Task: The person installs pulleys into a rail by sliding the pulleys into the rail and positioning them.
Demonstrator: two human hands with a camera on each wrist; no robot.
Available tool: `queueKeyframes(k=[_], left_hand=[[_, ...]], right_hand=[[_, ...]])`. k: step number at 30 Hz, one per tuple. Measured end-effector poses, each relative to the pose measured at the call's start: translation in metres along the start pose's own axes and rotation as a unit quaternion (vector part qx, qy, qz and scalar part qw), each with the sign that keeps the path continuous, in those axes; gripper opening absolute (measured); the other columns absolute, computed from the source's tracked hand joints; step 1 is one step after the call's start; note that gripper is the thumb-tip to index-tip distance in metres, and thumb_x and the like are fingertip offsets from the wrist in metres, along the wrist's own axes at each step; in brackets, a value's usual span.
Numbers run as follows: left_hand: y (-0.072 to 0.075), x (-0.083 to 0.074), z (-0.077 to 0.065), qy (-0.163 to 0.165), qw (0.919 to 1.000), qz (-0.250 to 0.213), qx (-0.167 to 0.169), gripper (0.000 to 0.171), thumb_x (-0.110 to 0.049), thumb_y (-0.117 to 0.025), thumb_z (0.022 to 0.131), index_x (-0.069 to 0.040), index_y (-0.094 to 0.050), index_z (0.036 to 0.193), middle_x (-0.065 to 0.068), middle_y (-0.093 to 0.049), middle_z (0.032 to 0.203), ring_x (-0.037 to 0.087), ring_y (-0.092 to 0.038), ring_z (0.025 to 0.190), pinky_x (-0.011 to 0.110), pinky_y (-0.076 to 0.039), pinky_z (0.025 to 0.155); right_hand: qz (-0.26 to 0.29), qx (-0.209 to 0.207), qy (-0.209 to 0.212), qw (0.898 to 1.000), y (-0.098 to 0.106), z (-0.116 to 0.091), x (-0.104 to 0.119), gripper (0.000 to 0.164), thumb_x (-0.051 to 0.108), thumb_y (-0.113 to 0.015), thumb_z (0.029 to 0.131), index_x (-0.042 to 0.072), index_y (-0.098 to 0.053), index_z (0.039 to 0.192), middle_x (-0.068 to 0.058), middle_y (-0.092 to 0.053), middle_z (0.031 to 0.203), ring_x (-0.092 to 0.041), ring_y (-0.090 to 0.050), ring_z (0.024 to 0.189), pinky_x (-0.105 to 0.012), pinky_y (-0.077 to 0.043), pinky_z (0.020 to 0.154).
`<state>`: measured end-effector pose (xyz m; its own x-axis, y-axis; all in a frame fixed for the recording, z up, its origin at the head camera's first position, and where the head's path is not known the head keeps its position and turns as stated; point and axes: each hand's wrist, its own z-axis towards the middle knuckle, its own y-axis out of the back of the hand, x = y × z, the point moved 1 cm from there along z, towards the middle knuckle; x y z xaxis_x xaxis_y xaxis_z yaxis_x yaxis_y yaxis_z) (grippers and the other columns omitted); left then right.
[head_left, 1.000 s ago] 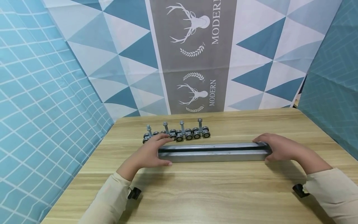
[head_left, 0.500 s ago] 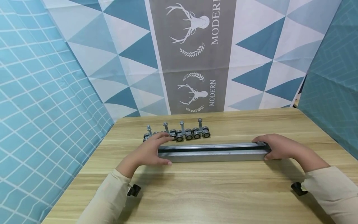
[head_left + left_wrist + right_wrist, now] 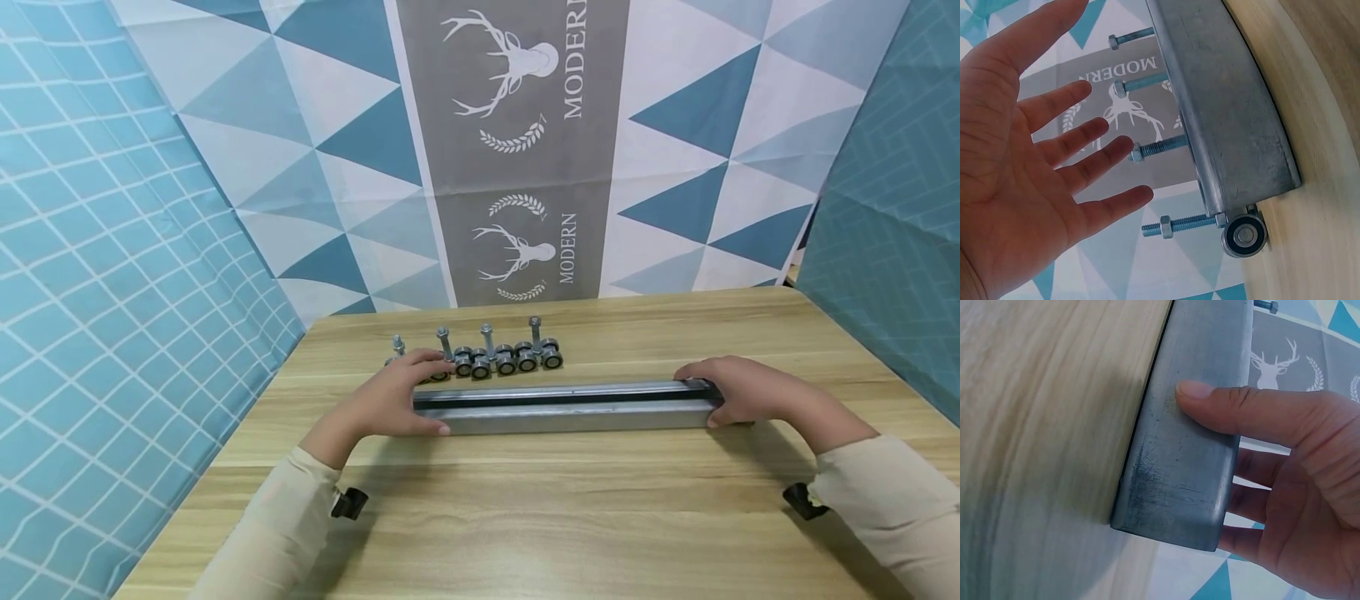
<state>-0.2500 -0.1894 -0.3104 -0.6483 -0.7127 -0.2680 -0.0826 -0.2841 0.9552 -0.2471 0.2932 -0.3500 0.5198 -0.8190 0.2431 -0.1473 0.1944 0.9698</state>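
A grey metal channel rail (image 3: 562, 419) lies lengthwise on the wooden table, its slot facing up. My right hand (image 3: 757, 393) grips its right end; in the right wrist view the thumb (image 3: 1210, 403) presses the near side wall and the other fingers go behind. My left hand (image 3: 386, 402) is at the rail's left end, and in the left wrist view its fingers (image 3: 1110, 156) are spread and apart from the rail (image 3: 1229, 119). Behind the rail stand several roller trolleys (image 3: 527, 358) with upright bolts; one trolley wheel (image 3: 1244, 235) shows past the rail's end.
The wooden table (image 3: 570, 517) stretches in front of the rail, and its back edge meets a patterned cloth (image 3: 675, 167). A blue gridded cloth (image 3: 112, 292) hangs on the left, a teal cloth (image 3: 892, 208) on the right.
My left hand has loosened from the rail's left end and shifted slightly left. My right hand and the rail stay almost where they were.
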Motion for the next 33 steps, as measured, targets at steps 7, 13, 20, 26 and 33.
queueKeyframes(k=[7, 13, 20, 26, 33], left_hand=[[0.004, 0.004, -0.001, -0.003, 0.9999, -0.004, -0.01, 0.078, -0.041, -0.083, 0.074, -0.012, -0.053, 0.14, 0.018, -0.042, 0.145, 0.037, -0.042, 0.131, 0.055, -0.039, 0.101], [0.009, 0.008, 0.0, 0.014, 0.9999, 0.005, -0.007, 0.078, -0.041, -0.083, 0.075, -0.01, -0.052, 0.14, 0.018, -0.043, 0.144, 0.037, -0.043, 0.13, 0.055, -0.041, 0.1], [0.014, 0.015, 0.004, -0.001, 0.9992, 0.023, -0.034, 0.07, -0.035, -0.082, 0.078, -0.004, -0.056, 0.135, 0.016, -0.052, 0.135, 0.035, -0.051, 0.124, 0.053, -0.042, 0.099], [0.018, 0.025, 0.006, 0.013, 0.9983, 0.03, -0.049, 0.063, -0.033, -0.081, 0.079, -0.004, -0.059, 0.131, 0.014, -0.058, 0.13, 0.034, -0.055, 0.118, 0.052, -0.044, 0.097], [0.022, 0.036, 0.009, 0.037, 0.9969, 0.028, -0.063, 0.057, -0.023, -0.082, 0.079, -0.003, -0.061, 0.128, 0.014, -0.058, 0.127, 0.034, -0.058, 0.108, 0.049, -0.049, 0.087]], right_hand=[[-0.016, 0.009, -0.002, 1.0, 0.001, 0.002, 0.002, 0.064, 0.013, -0.09, 0.065, 0.0, -0.063, 0.122, -0.018, -0.064, 0.115, -0.039, -0.061, 0.106, -0.055, -0.05, 0.085], [-0.027, 0.005, 0.002, 1.0, 0.004, 0.003, 0.004, 0.062, 0.013, -0.089, 0.065, -0.001, -0.064, 0.12, -0.018, -0.065, 0.114, -0.04, -0.061, 0.106, -0.055, -0.05, 0.084], [-0.032, 0.007, 0.004, 0.999, 0.005, 0.003, 0.004, 0.062, 0.013, -0.09, 0.065, -0.001, -0.064, 0.12, -0.018, -0.065, 0.114, -0.04, -0.061, 0.105, -0.054, -0.05, 0.084], [-0.03, 0.009, 0.006, 0.999, 0.007, 0.003, 0.004, 0.062, 0.013, -0.089, 0.066, -0.001, -0.064, 0.121, -0.018, -0.065, 0.115, -0.04, -0.06, 0.106, -0.053, -0.05, 0.084], [-0.022, 0.011, 0.009, 1.0, 0.007, 0.002, 0.004, 0.062, 0.013, -0.089, 0.066, -0.002, -0.064, 0.121, -0.019, -0.065, 0.115, -0.042, -0.06, 0.106, -0.053, -0.051, 0.083]])
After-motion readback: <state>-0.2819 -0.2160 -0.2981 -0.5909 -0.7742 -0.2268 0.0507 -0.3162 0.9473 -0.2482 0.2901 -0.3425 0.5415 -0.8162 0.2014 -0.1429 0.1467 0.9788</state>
